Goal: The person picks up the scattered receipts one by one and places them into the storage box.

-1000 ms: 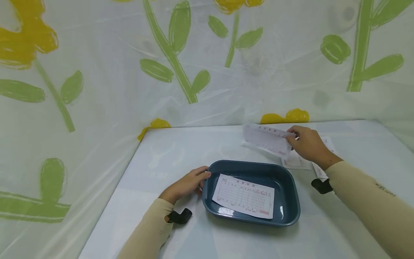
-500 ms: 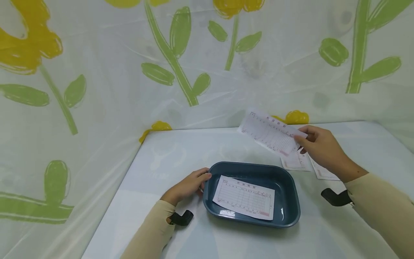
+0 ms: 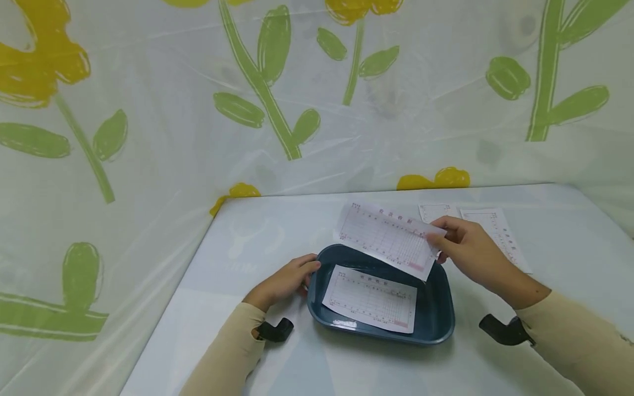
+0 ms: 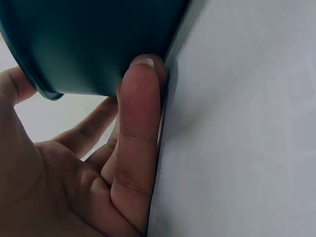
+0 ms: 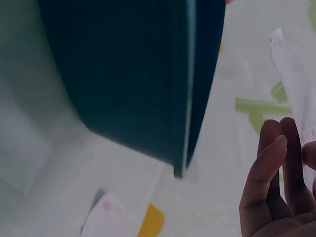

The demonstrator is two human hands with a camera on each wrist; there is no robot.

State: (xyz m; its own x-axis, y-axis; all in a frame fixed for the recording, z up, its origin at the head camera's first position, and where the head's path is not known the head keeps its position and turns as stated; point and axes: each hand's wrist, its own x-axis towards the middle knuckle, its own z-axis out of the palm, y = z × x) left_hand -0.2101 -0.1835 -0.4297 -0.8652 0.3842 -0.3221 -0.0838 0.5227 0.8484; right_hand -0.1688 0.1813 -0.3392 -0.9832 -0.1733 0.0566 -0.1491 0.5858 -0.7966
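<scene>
A dark blue tray (image 3: 436, 313) stands on the white table, and one printed receipt slip (image 3: 369, 300) lies inside it. My left hand (image 3: 284, 281) holds the tray's left end; in the left wrist view the thumb (image 4: 17, 81) is at the rim while the fingers (image 4: 138, 113) lie against the outer wall. Between thumb and fingers my right hand (image 3: 473, 253) pinches another receipt slip (image 3: 388, 236) by its right end, raised over the tray's far rim. The right wrist view shows this hand (image 5: 281, 187) beside the tray's wall (image 5: 123, 69), the slip's edge at far right.
Behind the right hand, a receipt slip (image 3: 495, 231) and a partly hidden slip (image 3: 436, 211) lie on the table (image 3: 277, 225). A white curtain (image 3: 163, 148) with printed flowers hangs along the back and left. Black wrist cameras stick out under both sleeves.
The right hand lifted the slip off the table's far right, then brought it left and nearer, over the tray's far edge. The left hand has stayed at the tray.
</scene>
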